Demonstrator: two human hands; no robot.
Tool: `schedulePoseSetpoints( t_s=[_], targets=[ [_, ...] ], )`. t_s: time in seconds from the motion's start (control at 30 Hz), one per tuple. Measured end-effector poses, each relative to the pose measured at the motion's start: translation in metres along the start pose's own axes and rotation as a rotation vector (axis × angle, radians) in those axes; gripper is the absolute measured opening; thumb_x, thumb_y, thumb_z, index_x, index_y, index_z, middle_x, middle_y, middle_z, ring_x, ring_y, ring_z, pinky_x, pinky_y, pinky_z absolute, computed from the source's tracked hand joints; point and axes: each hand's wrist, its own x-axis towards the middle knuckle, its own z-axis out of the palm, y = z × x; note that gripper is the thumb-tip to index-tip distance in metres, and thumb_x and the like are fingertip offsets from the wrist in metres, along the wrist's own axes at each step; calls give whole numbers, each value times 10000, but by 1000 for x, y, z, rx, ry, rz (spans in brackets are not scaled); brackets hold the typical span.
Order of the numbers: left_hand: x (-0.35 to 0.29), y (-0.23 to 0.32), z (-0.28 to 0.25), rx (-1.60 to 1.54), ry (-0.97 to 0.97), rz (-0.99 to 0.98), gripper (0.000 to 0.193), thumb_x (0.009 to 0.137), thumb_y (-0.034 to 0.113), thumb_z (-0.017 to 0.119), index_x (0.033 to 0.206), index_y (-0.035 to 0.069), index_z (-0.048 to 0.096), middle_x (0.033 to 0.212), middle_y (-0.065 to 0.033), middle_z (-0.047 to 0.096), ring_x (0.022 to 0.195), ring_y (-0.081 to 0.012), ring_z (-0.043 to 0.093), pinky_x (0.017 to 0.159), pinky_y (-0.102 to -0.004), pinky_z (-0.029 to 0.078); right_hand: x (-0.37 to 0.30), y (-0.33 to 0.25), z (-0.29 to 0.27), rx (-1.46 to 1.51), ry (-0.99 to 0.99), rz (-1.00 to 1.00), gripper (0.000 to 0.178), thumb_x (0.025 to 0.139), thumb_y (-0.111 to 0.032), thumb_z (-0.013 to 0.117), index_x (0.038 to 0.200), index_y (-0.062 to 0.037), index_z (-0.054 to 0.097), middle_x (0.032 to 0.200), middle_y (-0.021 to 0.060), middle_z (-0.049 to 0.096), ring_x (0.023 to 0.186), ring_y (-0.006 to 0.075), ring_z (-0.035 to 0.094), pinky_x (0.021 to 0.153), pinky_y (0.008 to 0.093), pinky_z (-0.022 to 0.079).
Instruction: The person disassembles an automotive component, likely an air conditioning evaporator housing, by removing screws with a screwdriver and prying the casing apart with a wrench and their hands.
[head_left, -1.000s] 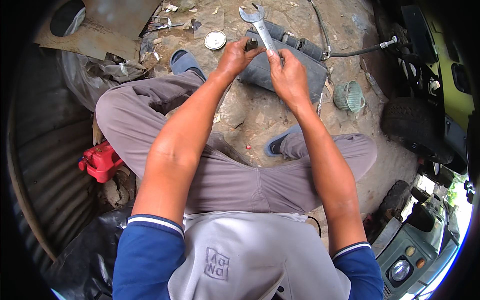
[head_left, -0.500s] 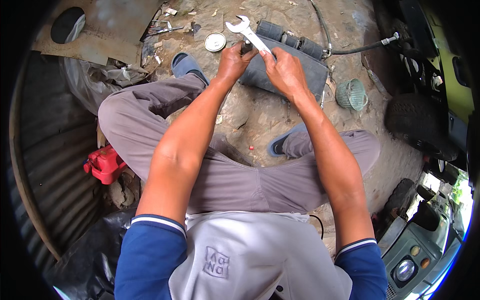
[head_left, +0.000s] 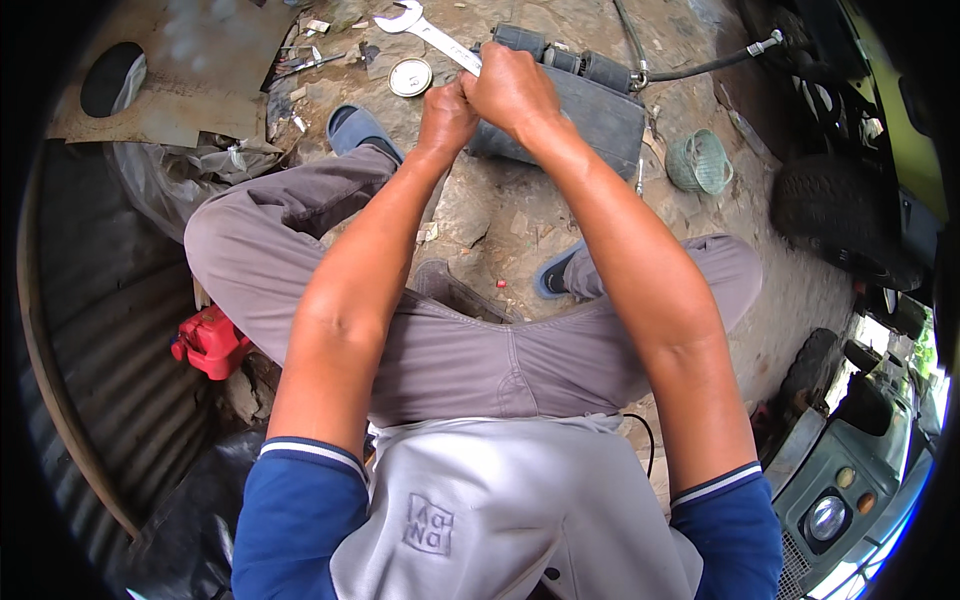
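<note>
In my right hand (head_left: pixel 515 88) is a silver open-ended wrench (head_left: pixel 432 38); my fingers wrap round its shaft and its jaw points to the far left. My left hand (head_left: pixel 447 122) is closed, pressed up against the right one. What the left fingers grip is hidden by both hands. Just to the right lies a black box-shaped part (head_left: pixel 600 118) on the ground, with dark cylinders (head_left: pixel 568 62) along its far edge. A black hose (head_left: pixel 705 68) runs from a fitting near its far right corner.
A round tin lid (head_left: pixel 410 77) lies left of my hands. A green basket (head_left: pixel 700 162) stands right of the black part, near a tyre (head_left: pixel 845 225). Metal sheet (head_left: pixel 200 60), loose tools (head_left: pixel 305 65) and a red container (head_left: pixel 212 342) are on the left. My legs are spread around the work.
Both hands have shifted slightly left, the right one rolling over toward the left. The wrench has swung left and lies flatter. The dark piece seen at my left fingers is now hidden.
</note>
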Motion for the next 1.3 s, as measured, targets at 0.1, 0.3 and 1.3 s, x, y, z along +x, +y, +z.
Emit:
schedulePoseSetpoints(
  t_s=[0.1, 0.3, 1.3],
  targets=[
    [11, -1, -14, 34, -240, -46, 236, 878, 159, 656, 1015, -33, 662, 938, -284, 687, 963, -462, 663, 799, -486, 532, 0, 0, -1, -51, 10, -38, 307, 852, -257, 690, 975, 24, 685, 913, 296, 702, 902, 478, 685, 812, 534, 553],
    [42, 13, -53, 133, -604, 24, 281, 835, 127, 693, 1056, -45, 687, 1031, -253, 717, 1000, -401, 689, 869, -451, 533, 8, 7, -1, -167, -6, -157, 251, 856, -197, 667, 1001, 9, 669, 909, 278, 705, 903, 469, 687, 803, 543, 552],
    [-6, -62, -44, 102, -522, -359, 388, 833, 266, 771, 1101, -11, 728, 1101, -243, 717, 1069, -367, 688, 936, -424, 527, 11, -17, 8, -273, -262, -79, 312, 822, -182, 582, 1075, -10, 644, 1087, 250, 695, 1059, 436, 651, 903, 516, 518]
  ],
)
